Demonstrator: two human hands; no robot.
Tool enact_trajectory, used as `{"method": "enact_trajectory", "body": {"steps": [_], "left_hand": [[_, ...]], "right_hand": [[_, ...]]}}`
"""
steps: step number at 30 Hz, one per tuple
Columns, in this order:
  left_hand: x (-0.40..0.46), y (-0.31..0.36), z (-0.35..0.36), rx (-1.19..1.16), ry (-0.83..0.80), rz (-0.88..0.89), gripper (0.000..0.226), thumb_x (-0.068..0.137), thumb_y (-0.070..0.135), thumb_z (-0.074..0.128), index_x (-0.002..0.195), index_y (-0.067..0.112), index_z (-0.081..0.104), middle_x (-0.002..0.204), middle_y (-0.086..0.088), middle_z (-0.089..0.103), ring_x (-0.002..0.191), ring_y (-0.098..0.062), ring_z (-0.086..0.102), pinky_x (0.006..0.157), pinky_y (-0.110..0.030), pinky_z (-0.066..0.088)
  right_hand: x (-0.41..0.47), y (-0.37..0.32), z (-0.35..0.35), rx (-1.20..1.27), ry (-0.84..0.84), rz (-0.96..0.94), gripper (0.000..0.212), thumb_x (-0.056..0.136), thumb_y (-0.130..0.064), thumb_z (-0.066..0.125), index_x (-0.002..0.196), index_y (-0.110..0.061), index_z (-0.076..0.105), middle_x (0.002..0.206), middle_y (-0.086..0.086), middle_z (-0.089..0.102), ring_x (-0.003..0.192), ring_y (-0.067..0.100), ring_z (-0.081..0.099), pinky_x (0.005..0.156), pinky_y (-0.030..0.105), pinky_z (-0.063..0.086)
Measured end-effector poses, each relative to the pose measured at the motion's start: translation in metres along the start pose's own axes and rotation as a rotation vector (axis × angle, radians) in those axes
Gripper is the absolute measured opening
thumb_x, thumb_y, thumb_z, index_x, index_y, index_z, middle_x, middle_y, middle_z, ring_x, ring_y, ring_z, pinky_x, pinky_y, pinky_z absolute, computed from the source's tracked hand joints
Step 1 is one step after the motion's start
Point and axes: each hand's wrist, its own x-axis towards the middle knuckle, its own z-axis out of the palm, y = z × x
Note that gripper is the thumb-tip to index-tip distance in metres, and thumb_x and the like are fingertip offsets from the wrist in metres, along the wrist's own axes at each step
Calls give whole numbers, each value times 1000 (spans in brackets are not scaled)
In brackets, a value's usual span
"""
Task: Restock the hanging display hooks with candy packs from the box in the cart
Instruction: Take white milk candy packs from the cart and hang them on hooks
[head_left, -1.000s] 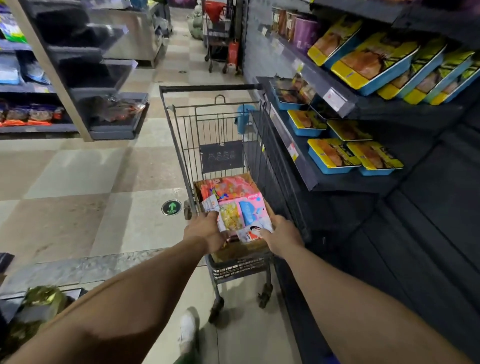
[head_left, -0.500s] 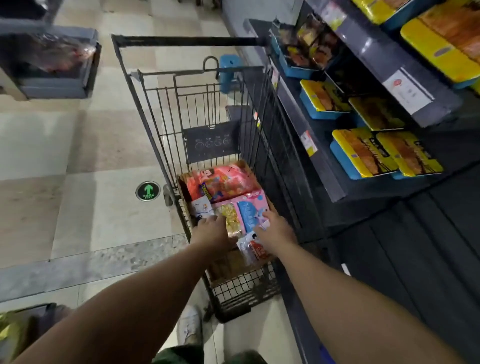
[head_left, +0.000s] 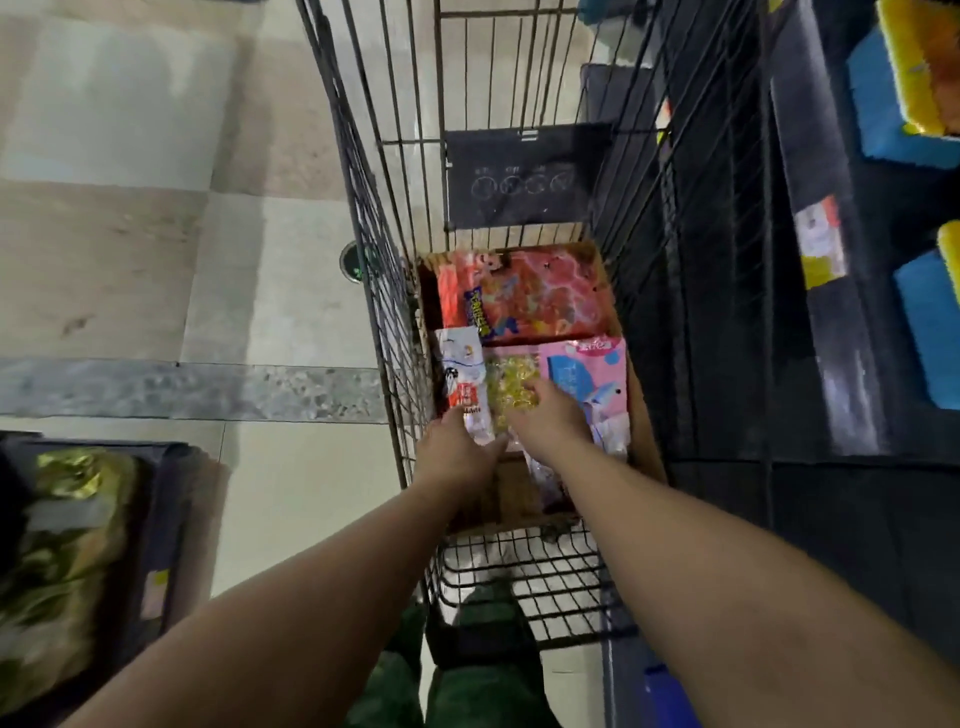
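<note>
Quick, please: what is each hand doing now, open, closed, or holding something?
Left hand: on the white candy pack; grip cannot be told.
Right hand: open, resting on the yellow candy pack.

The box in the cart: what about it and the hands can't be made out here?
- Head view: near end of the box, covered by both hands and forearms.
- Print on the candy packs, blurred by camera motion.
- Left hand and right hand: fingertips buried among packs, so the grip is unclear.
- Hanging hooks: outside the frame.
- Depth of the stack: hidden by the top packs.
</note>
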Motion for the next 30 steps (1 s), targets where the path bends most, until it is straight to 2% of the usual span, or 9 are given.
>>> {"method": "enact_trajectory", "body": {"steps": [4, 8, 12, 15, 18, 20, 23, 27, 30], "left_hand": [[18, -10, 20, -146, 67, -128, 50, 85, 43, 73, 125, 15, 61, 122, -9, 68, 116, -31, 62, 102, -49, 50], [34, -26, 43, -252, 131, -244, 82, 70, 61, 62, 139, 16, 53, 136, -7, 62, 126, -27, 59, 107, -50, 49], [44, -33, 55, -306, 154, -309, 53, 87, 40, 73, 131, 16, 56, 126, -4, 65, 119, -23, 60, 105, -43, 48], [48, -30, 58, -347, 157, -343, 50, 92, 35, 71, 135, 17, 53, 123, 0, 63, 114, -18, 58, 96, -29, 44], [50, -21, 54, -414, 175, -365, 61, 91, 39, 70, 143, 17, 48, 133, -3, 63, 121, -24, 60, 106, -41, 49], [50, -11, 49, -455, 181, -366, 60, 91, 40, 70, 142, 17, 49, 129, -4, 63, 118, -27, 62, 103, -47, 52], [57, 1, 42, -444, 181, -297, 72, 86, 46, 75, 143, 14, 48, 133, -7, 63, 121, -29, 61, 104, -49, 51], [77, 6, 36, -505, 90, -227, 91, 63, 51, 88, 139, 15, 52, 128, -7, 69, 114, -26, 69, 98, -49, 56], [85, 16, 34, -591, -126, -206, 67, 74, 30, 89, 131, 12, 60, 122, -9, 73, 105, -25, 73, 94, -46, 59]], "right_hand": [[48, -6, 23, 14, -49, -14, 53, 95, -39, 59, 141, -16, 46, 138, 9, 55, 122, 33, 54, 92, 35, 45], [85, -15, 50, 115, -82, 25, 45, 93, -32, 64, 134, -21, 49, 129, 4, 61, 116, 30, 58, 88, 31, 44], [115, -17, 76, 215, -26, 69, 34, 89, -29, 70, 121, -23, 60, 116, 1, 69, 106, 25, 65, 92, 35, 51], [124, -16, 77, 286, -66, 138, 27, 94, -17, 64, 121, -19, 62, 120, 3, 67, 110, 24, 63, 89, 30, 48], [114, -5, 60, 317, -137, 110, 26, 99, -16, 55, 123, -14, 64, 125, 7, 65, 114, 25, 61, 90, 30, 49], [104, 8, 45, 325, -152, 98, 26, 100, -20, 53, 123, -15, 64, 124, 7, 65, 111, 25, 62, 84, 26, 47], [87, 30, 25, 430, -208, 88, 27, 103, -20, 48, 126, -15, 61, 120, 7, 66, 105, 24, 63, 88, 31, 51], [64, 59, 5, 683, -255, 154, 22, 103, -19, 47, 119, -17, 62, 111, 10, 70, 90, 20, 66, 75, 32, 56], [52, 76, 3, 936, -331, 236, 20, 103, -22, 48, 116, -21, 63, 102, 7, 74, 94, 26, 71, 85, 48, 58]]}}
